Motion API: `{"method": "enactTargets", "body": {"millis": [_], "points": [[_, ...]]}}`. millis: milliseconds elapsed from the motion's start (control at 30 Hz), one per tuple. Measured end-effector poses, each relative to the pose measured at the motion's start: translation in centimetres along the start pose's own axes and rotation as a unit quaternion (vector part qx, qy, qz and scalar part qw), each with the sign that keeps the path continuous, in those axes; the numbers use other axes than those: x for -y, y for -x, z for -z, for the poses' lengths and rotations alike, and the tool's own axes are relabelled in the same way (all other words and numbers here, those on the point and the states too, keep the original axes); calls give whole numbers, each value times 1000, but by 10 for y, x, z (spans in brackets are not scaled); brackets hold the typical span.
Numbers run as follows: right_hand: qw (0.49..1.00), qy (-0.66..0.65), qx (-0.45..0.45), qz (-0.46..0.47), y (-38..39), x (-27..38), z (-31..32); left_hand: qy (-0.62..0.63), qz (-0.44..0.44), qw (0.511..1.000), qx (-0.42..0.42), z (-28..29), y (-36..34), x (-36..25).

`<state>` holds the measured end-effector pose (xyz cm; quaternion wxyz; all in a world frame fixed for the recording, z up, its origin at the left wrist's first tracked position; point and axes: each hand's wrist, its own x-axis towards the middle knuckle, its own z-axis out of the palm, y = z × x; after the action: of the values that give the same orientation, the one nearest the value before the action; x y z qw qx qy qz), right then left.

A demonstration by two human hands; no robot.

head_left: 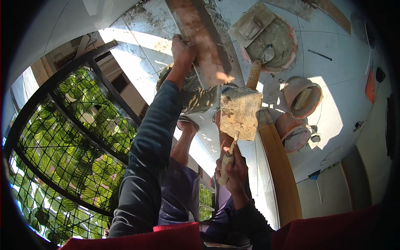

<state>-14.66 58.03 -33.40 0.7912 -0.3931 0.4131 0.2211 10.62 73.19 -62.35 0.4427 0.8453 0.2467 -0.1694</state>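
My left hand [182, 53] is closed on the left edge of a long reddish-brown board [200, 37], which looks wet and smeared with grey. The board slants from the top of the view down toward my legs. In my right hand [233, 168] is the wooden handle of a trowel [241, 110]. Its broad, stained blade points away from me, just beyond the board's near end. Beneath that end sits a dark pan [196, 98] with what looks like mortar, partly hidden by my left arm and the board.
To the right, a round tub [287, 54] holds grey mortar, with a wooden float [252, 24] on its rim and a wooden-handled tool [253, 75] leaning out. Two buckets [293, 87] stand nearer. A brown plank [283, 175] runs beside my right leg. A mesh railing [62, 104] borders the left.
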Motion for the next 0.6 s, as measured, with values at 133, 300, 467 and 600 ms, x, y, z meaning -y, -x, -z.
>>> {"method": "enactTargets", "body": {"millis": [133,300,467,600], "points": [[1000,13,-7,22,4,-2,4,69,117,990,37,45,19,-27],[995,91,-8,51,14,-6,13,209,118,967,82,122,86,-14],[971,228,-36,58,33,23,-5,220,186,952,100,198,200,-30],[885,462,17,54,71,65,-18,231,200,948,92,245,281,-39]]}}
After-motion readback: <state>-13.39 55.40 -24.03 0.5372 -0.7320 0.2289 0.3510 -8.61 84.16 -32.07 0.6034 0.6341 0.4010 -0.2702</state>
